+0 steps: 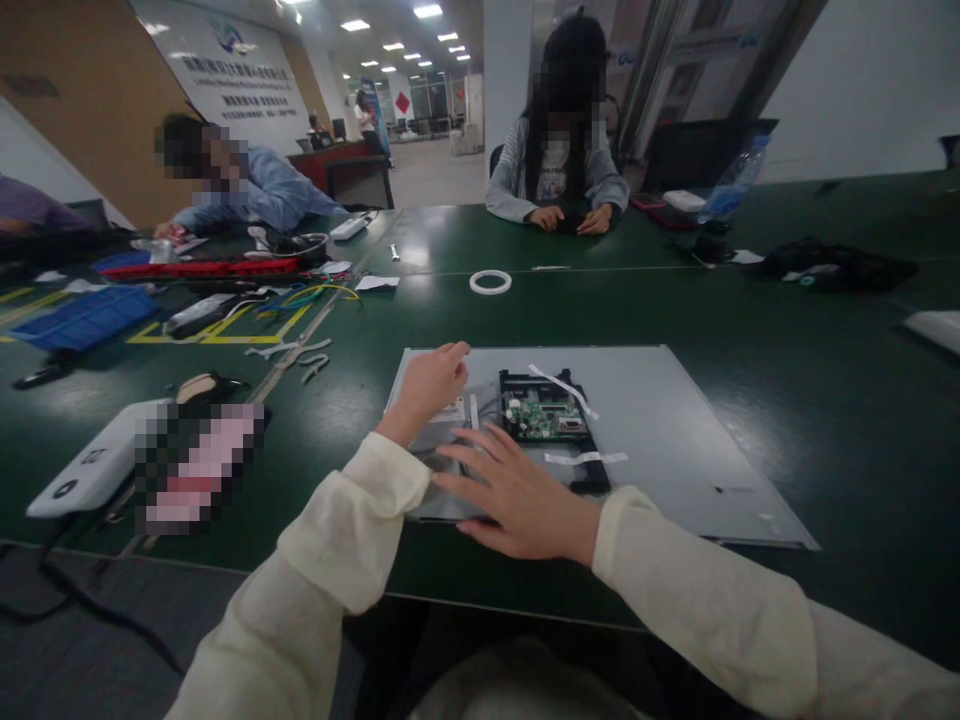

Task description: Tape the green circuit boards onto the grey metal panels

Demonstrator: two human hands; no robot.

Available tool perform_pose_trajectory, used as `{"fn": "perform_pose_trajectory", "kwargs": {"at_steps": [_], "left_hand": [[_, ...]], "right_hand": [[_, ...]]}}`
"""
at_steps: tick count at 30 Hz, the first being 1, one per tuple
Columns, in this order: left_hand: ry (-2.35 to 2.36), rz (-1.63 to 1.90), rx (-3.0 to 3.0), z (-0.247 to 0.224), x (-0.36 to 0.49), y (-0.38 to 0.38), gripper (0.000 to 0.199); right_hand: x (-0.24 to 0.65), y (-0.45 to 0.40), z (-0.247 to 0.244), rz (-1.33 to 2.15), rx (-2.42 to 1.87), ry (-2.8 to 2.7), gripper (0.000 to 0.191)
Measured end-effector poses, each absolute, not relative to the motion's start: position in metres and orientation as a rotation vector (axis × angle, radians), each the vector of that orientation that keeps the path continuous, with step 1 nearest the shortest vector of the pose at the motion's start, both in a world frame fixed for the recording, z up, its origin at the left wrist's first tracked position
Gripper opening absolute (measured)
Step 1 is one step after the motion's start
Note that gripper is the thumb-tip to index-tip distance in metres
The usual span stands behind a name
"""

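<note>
A flat grey metal panel point(675, 440) lies on the table before me. Over its upper left part is my left hand point(433, 388), fingers curled closed; whatever may be in them is hidden. My right hand point(517, 495) is spread palm down over the panel's near left part, its fingers apart and seemingly on the surface. Right of my fingers sits a green circuit board point(551, 420) in a black frame point(596, 470). White tape strips point(585, 458) cross that frame, one stuck up at the top. A white label on the panel is partly covered by my hands.
A white tape roll point(490, 282) lies beyond the panel, with a small wrench point(394, 253) farther back. To the left are a white power bank point(97, 455), a blurred pink item point(206, 465), a blue basket point(82, 318) and loose cables. Two people sit across the table.
</note>
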State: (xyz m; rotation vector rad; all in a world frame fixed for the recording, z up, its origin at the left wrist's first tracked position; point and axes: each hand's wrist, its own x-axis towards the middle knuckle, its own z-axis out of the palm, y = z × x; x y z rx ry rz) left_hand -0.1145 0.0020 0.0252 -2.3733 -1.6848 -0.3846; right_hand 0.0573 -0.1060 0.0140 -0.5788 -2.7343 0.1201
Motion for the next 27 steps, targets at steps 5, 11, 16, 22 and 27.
{"fn": "perform_pose_trajectory", "kwargs": {"at_steps": [5,11,16,22,27], "left_hand": [[-1.760,-0.583,-2.240,0.027,-0.117,0.003,0.024],[-1.785,-0.642,-2.213,0.024,-0.119,0.005,0.021],[-1.765,-0.611,-2.252,0.020,-0.119,0.006,0.018],[-1.769,-0.595,-2.282,0.020,-0.117,0.002,0.016],[-1.733,-0.613,-2.328,0.021,-0.115,0.000,0.016]], "right_hand": [[0.059,-0.096,0.010,0.101,-0.788,-2.689,0.051],[0.071,-0.067,0.006,0.054,-1.029,-2.618,0.046],[0.088,-0.045,0.004,0.035,-1.224,-2.571,0.049],[0.104,-0.032,0.000,0.021,-1.393,-2.531,0.050],[0.124,-0.015,-0.003,-0.016,-1.577,-2.441,0.051]]}}
